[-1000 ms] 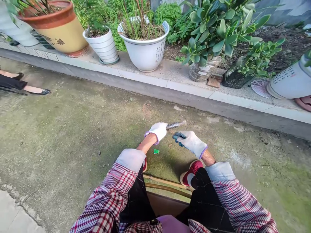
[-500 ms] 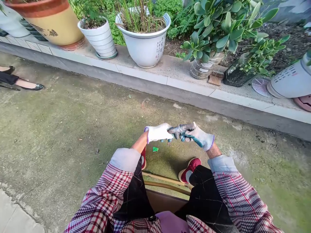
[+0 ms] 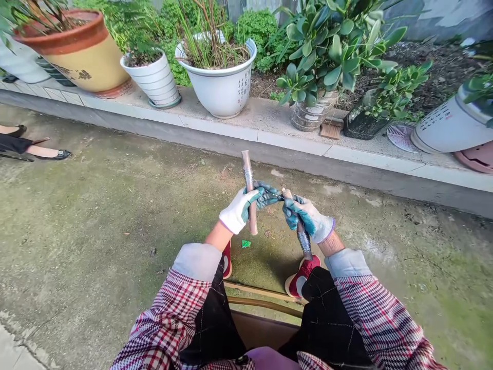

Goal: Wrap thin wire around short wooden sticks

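Observation:
My left hand (image 3: 239, 208), in a white glove with a teal palm, grips a short stick (image 3: 252, 220) under its thumb. That stick stands nearly upright, with silvery wire (image 3: 247, 174) wound round its upper part; the fingers behind it stretch towards the other hand. My right hand (image 3: 308, 216), gloved alike, is closed round a second stick (image 3: 304, 245) that slants downward. Wire is coiled on its lower part, while its pale end shows above the fingers. A thin strand seems to run between the two sticks. Both are held above the ground, apart from each other.
A raised ledge (image 3: 215, 131) crosses ahead, bearing a white pot (image 3: 215, 95), a yellow pot (image 3: 87, 61) and several other planters. A green scrap (image 3: 245, 243) lies on the concrete between my red shoes (image 3: 300, 280). Another person's foot (image 3: 50, 151) shows at left.
The sticks were close together and lay crosswise between both hands. Now they are apart, the left one turned upright and the right one pointing down. The view has tilted slightly upward.

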`<state>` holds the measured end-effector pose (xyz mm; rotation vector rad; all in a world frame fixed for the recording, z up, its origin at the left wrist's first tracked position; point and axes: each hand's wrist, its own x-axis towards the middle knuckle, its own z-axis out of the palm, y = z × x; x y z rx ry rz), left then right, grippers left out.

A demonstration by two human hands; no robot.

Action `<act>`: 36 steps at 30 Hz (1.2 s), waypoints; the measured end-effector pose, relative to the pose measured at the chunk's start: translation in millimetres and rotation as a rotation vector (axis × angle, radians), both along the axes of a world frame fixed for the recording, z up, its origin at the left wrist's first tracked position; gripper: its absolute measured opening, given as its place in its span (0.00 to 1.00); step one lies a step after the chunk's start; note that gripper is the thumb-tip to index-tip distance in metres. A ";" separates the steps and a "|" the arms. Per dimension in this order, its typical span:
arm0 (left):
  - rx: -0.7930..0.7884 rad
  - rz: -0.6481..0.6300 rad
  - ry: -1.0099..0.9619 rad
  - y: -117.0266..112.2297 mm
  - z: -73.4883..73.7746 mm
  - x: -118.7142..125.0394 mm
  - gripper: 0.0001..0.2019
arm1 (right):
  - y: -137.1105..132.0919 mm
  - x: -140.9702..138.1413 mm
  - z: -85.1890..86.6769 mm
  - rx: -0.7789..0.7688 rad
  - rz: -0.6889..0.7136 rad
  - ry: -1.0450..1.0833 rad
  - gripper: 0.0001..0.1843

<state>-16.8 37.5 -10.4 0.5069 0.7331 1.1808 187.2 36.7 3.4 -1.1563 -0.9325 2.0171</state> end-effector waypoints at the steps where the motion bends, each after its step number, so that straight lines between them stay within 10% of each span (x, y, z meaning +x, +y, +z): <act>1: -0.007 0.005 -0.015 -1.7 0.9 2.1 0.14 | 1.2 0.6 -1.5 0.002 -0.021 0.010 0.26; 12: -0.115 0.243 -0.029 3.6 3.2 -3.2 0.14 | 2.2 -20.4 -1.6 0.099 0.048 0.000 0.26; 19: -0.185 0.410 -0.113 6.7 17.6 -25.3 0.13 | -3.1 -40.6 -7.1 0.255 -0.021 -0.389 0.21; 36: -0.013 0.306 -0.080 -20.1 42.4 -20.5 0.13 | -18.6 -24.5 37.5 0.044 -0.059 0.198 0.20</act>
